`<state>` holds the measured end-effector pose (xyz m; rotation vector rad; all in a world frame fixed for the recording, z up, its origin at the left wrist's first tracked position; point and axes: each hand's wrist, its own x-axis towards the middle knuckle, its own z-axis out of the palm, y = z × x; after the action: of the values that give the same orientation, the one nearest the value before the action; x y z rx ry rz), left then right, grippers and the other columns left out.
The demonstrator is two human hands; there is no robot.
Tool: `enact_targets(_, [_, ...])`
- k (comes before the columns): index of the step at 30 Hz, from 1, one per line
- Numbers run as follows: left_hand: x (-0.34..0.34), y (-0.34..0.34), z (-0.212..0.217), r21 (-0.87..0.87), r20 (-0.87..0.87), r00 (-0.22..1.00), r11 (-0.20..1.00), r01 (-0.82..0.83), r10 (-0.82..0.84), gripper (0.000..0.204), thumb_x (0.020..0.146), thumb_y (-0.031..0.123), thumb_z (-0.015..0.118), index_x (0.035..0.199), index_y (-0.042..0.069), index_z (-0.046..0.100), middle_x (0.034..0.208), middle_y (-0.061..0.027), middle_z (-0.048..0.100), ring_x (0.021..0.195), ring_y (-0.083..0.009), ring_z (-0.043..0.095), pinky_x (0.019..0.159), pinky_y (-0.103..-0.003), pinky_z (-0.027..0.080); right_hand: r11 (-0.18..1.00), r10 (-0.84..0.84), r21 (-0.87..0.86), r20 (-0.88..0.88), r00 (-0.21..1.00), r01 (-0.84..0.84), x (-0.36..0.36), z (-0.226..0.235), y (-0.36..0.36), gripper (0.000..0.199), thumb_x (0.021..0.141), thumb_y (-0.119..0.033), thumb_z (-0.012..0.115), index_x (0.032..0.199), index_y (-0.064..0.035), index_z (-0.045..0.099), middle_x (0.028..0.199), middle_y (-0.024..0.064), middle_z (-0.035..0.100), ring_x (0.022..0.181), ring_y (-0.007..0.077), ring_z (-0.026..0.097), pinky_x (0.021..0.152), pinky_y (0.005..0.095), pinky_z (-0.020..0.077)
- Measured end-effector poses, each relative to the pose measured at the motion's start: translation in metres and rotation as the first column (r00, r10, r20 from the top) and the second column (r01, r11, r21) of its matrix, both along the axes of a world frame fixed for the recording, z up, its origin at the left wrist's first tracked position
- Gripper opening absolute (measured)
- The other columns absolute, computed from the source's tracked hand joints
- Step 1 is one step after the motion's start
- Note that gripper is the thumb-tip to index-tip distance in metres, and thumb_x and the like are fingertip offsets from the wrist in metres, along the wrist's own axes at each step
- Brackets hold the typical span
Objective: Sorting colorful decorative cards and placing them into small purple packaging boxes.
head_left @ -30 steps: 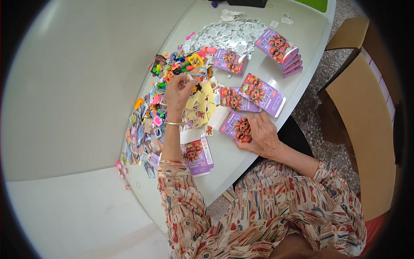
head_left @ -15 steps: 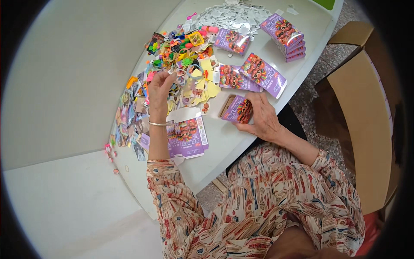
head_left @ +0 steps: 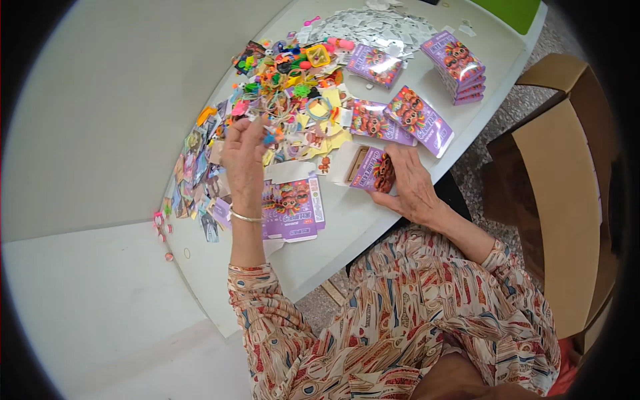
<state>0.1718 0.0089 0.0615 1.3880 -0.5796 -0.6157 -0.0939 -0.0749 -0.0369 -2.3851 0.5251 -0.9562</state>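
My right hand [head_left: 412, 185] is wrapped round a small purple cardboard box [head_left: 371, 168] near the table's front edge. The box's left end is open, with its white flap out and brown card showing inside. My left hand [head_left: 245, 160] is pinched above the near side of a mixed heap of small toys [head_left: 293, 80]. At its fingertips is a small blue and orange trinket [head_left: 271, 137], whose exact kind I cannot make out. Beside that wrist lie flat, overlapping purple box blanks [head_left: 293, 210].
Closed purple boxes [head_left: 375, 65] lie beyond my right hand, with a stack of several [head_left: 460, 63] at the far right. Small silvery-white packets [head_left: 373, 28] are heaped at the back. A large brown carton [head_left: 557, 200] stands on the floor at right.
My left hand has drawn slightly back from the toy heap, and a blue and orange trinket now shows at its fingertips. My right hand keeps its hold on the box.
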Motion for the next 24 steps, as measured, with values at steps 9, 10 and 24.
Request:
enact_targets(9, [-0.021, 0.019, 0.002, -0.103, -0.316, 0.939, 0.989, 0.109, -0.137, 0.017, 0.094, 0.014, 0.062, 0.107, 0.006, 0.055, 0.095, -0.0104, 0.067, 0.085, -0.0141, 0.064, 0.073, -0.03, 0.056, 1.0, 0.019, 0.029, -0.204, 0.979, -0.013, 0.002, 0.017, 0.009, 0.075, 0.068, -0.033, 0.078, 0.121, 0.0071, 0.043, 0.095, 0.0181, 0.052, 0.087, 0.0322, 0.05, 0.08, 0.0419, 0.0418])
enact_targets(10, [-0.025, 0.02, 0.004, -0.1, -0.317, 0.939, 0.989, 0.109, -0.136, 0.017, 0.094, 0.014, 0.062, 0.107, 0.006, 0.055, 0.095, -0.0104, 0.067, 0.085, -0.0141, 0.064, 0.073, -0.03, 0.056, 0.999, 0.019, 0.032, -0.205, 0.979, -0.013, 0.002, 0.018, 0.01, 0.075, 0.068, -0.033, 0.078, 0.121, 0.0071, 0.043, 0.095, 0.0181, 0.052, 0.087, 0.0322, 0.05, 0.08, 0.0419, 0.0418])
enact_targets(24, [-0.072, 0.021, -0.017, 0.031, 0.273, 0.922, 0.96, 0.277, -0.275, 0.032, 0.087, -0.004, 0.062, 0.116, 0.0, 0.048, 0.109, -0.0121, 0.064, 0.097, -0.0148, 0.063, 0.084, -0.028, 0.052, 0.966, 0.122, 0.243, -0.137, 0.983, -0.086, -0.002, 0.02, 0.01, 0.074, 0.067, -0.039, 0.078, 0.116, 0.0064, 0.045, 0.092, 0.0203, 0.056, 0.086, 0.0343, 0.054, 0.079, 0.0434, 0.0456])
